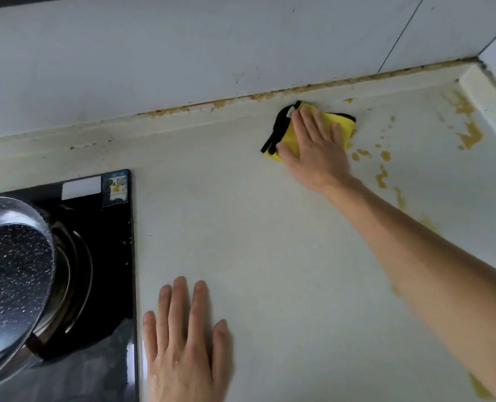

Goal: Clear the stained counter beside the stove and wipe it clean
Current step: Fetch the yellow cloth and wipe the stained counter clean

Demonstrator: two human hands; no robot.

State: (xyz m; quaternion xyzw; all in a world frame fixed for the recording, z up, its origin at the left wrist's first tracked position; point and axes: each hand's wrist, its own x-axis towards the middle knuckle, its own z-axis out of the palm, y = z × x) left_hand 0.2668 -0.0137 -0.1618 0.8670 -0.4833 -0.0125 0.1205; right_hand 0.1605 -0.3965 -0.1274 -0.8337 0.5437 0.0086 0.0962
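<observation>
Beside the stove (96, 256), the desk (255, 242) has nothing standing on it, so the clearing part looks done. Now it is wiping time.

Up near the back wall (183, 53), the right hand (316, 146) presses flat on a yellow cloth (291, 134). Its fingers (307, 120) are spread wide on top of the cloth. They push it down and do not grip it. The cloth has a black edge and sits just beside the strip where the desk meets the wall.

Down near the front, the left hand (186, 338) lies flat on the bare desk, close to the stove's edge. Its fingers are spread wide too and hold nothing. It looks like it props the person up.

From the stove to the cloth, the desk looks mostly clean and pale. So I think about half of the wiping is done.

Off to the right of the cloth, lots of brown-yellow stains (470, 137) are left. Some are small dots and some are big blotches near the corner. More stains run down along the right side. The crack along the wall is dirty as well.

A pot (11, 274) sits on the stove, off the desk.
</observation>
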